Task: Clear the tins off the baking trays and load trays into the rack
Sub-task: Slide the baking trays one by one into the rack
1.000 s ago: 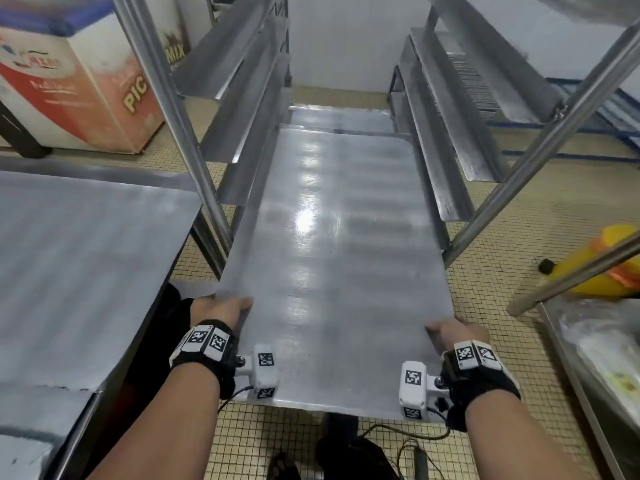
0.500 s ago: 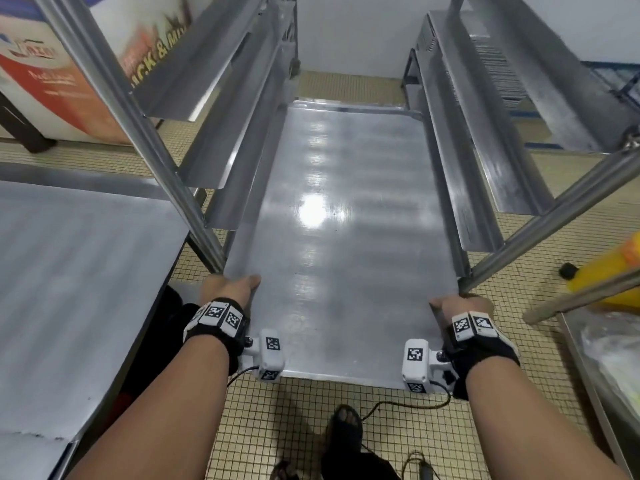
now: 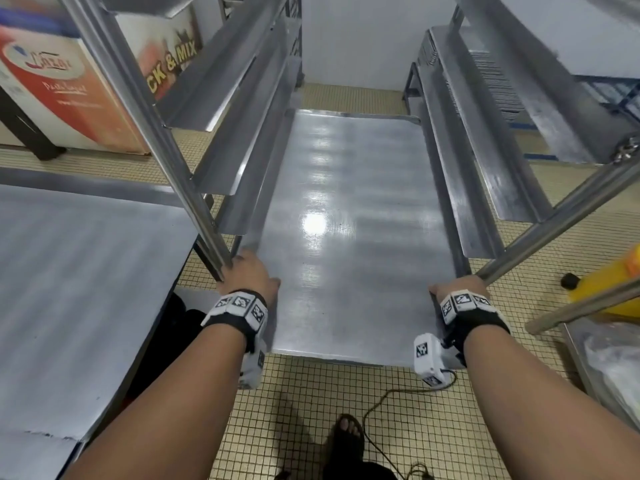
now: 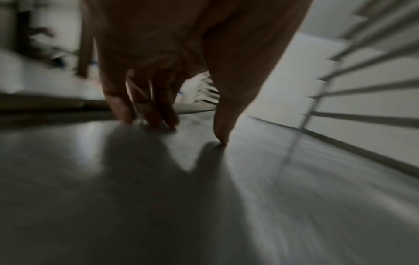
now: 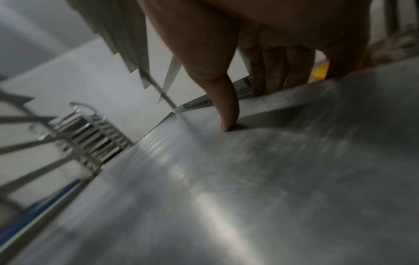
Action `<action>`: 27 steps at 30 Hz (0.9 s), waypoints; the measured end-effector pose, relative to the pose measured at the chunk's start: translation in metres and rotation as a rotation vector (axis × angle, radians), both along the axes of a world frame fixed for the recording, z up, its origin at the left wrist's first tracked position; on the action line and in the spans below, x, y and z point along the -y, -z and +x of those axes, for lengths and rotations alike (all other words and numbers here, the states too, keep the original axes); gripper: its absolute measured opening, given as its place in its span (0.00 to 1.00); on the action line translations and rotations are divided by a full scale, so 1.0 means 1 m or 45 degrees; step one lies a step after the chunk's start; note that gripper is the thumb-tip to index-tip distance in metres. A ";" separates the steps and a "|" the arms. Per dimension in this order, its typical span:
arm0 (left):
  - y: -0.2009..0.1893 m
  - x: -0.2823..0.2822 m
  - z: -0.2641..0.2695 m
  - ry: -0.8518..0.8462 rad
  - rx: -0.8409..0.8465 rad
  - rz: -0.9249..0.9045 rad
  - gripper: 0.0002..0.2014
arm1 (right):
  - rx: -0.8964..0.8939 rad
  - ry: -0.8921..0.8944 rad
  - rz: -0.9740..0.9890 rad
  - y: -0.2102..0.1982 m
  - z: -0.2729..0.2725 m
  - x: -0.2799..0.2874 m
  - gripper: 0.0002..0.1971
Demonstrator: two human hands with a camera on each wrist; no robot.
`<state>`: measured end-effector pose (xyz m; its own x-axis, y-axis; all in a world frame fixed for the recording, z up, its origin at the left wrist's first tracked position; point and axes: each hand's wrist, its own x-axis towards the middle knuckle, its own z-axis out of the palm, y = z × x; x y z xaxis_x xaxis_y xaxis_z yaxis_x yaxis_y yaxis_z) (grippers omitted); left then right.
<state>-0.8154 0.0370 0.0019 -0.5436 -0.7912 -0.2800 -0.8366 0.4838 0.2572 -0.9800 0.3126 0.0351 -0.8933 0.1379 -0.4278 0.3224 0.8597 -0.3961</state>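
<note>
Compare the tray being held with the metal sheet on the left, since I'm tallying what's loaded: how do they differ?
The tray sits between the rack rails, gripped by left hand and right hand; the metal sheet lies outside the rack, untouched. The tray shows a bright glare spot; the sheet looks duller, bluish. Both are flat, bare metal, no tins.

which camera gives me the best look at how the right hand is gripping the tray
The right wrist view: the right hand shows its thumb pressed on top of the tray with the fingers wrapped over its side edge. The head view shows only the back of that hand at the tray's edge. The left wrist view misses it.
</note>
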 end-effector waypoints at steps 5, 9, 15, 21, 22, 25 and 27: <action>0.011 -0.031 0.041 0.565 0.192 0.090 0.55 | -0.089 -0.441 0.332 0.016 0.018 -0.005 0.14; 0.014 -0.040 0.069 0.777 0.207 0.082 0.62 | -0.231 -0.740 0.248 0.034 0.061 -0.017 0.21; 0.024 -0.038 0.074 0.965 0.259 -0.038 0.51 | -0.283 -1.120 0.244 0.049 0.119 -0.043 0.50; 0.034 -0.034 0.077 0.989 0.106 -0.100 0.40 | -0.465 -1.274 0.375 0.062 0.107 -0.048 0.42; 0.035 -0.033 0.076 0.986 0.064 -0.102 0.40 | -0.497 -1.290 0.405 0.065 0.104 -0.047 0.43; 0.036 -0.026 0.065 0.997 0.012 -0.114 0.40 | -0.569 -1.293 0.428 0.073 0.092 -0.043 0.46; 0.037 -0.019 0.054 1.004 -0.007 -0.126 0.40 | -0.608 -1.296 0.416 0.074 0.081 -0.038 0.47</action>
